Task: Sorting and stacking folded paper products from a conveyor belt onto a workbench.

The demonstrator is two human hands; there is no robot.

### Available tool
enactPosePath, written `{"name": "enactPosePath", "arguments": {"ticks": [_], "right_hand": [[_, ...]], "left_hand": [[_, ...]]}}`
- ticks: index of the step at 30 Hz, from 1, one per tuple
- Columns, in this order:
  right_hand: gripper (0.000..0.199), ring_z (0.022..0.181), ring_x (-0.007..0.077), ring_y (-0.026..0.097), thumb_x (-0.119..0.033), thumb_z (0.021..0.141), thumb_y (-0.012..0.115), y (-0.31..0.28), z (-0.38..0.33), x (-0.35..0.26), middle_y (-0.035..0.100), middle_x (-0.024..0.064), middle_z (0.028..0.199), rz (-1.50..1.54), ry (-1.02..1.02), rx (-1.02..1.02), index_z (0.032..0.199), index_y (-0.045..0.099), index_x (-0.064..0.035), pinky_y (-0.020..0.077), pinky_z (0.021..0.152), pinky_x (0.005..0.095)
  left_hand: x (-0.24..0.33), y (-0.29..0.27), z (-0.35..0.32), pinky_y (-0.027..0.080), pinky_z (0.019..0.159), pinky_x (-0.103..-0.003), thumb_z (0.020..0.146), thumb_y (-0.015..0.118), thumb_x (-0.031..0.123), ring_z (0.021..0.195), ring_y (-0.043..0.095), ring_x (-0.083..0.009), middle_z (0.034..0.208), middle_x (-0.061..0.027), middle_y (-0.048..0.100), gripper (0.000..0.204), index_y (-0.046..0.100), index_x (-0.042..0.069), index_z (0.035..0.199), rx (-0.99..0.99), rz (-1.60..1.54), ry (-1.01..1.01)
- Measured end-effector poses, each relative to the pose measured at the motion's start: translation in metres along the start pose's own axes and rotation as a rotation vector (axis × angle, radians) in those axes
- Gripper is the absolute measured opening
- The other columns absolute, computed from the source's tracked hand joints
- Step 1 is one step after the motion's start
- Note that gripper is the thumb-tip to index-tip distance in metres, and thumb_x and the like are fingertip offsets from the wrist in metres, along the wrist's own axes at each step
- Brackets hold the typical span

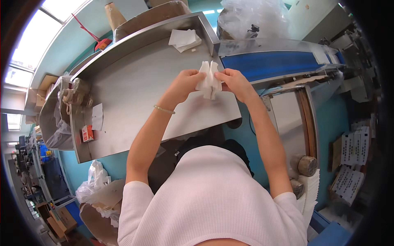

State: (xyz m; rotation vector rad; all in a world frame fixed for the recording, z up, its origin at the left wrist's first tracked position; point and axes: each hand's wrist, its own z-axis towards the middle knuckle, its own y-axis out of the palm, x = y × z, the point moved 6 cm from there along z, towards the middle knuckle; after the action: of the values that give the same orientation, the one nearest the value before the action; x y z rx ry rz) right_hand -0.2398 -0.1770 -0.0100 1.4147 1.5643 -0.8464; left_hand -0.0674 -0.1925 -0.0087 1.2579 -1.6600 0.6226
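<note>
Over the front right part of a metal worktable (131, 69), both my hands grip a stack of thin white folded sheets (210, 84), which look like paper or tissue. My left hand (187, 84) closes on the stack's left side and my right hand (236, 83) on its right side, thumbs on top. Between the thumbs the sheets part in a gap down the middle. The undersides of my fingers are partly hidden. Beyond my hands, a few loose white sheets (184, 39) lie near the table's far right corner.
A blue conveyor belt (271, 64) runs off to the right of the table. At the table's left end lie a white slip (97, 117) and a small red box (87, 133). A raised metal rim borders the far side. Clear plastic bags (254, 18) are heaped behind the conveyor.
</note>
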Motion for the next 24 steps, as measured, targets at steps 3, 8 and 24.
{"name": "enactPosePath", "arguments": {"ticks": [3, 8, 24], "right_hand": [[0.035, 0.095, 0.0189, 0.067, -0.028, 0.097, 0.063, 0.021, 0.016, 0.001, 0.066, 0.0104, 0.105, -0.039, 0.053, -0.065, 0.112, 0.063, 0.0038, 0.0542, 0.092, 0.0333], [0.029, 0.094, 0.0176, 0.066, -0.026, 0.097, 0.063, 0.037, 0.037, 0.005, 0.067, 0.0078, 0.103, -0.040, 0.111, -0.111, 0.109, 0.065, 0.0003, 0.0539, 0.091, 0.0331], [0.024, 0.089, 0.0146, 0.066, -0.023, 0.098, 0.062, 0.026, 0.059, 0.018, 0.067, 0.0061, 0.100, 0.032, 0.115, -0.176, 0.105, 0.066, -0.0005, 0.0548, 0.084, 0.0306]], "left_hand": [[-0.007, -0.026, 0.003, 0.052, 0.092, -0.034, 0.097, 0.062, 0.026, 0.099, 0.065, -0.0202, 0.110, -0.0142, 0.066, 0.043, 0.060, -0.010, 0.120, 0.040, 0.037, -0.017], [-0.019, -0.051, 0.010, 0.051, 0.091, -0.033, 0.095, 0.059, 0.025, 0.099, 0.063, -0.0195, 0.108, -0.0141, 0.065, 0.045, 0.059, -0.012, 0.122, 0.064, 0.116, -0.034], [-0.037, -0.049, 0.013, 0.047, 0.073, -0.027, 0.097, 0.058, 0.022, 0.082, 0.057, -0.0118, 0.094, -0.0067, 0.064, 0.033, 0.064, -0.008, 0.110, 0.247, -0.027, -0.012]]}}
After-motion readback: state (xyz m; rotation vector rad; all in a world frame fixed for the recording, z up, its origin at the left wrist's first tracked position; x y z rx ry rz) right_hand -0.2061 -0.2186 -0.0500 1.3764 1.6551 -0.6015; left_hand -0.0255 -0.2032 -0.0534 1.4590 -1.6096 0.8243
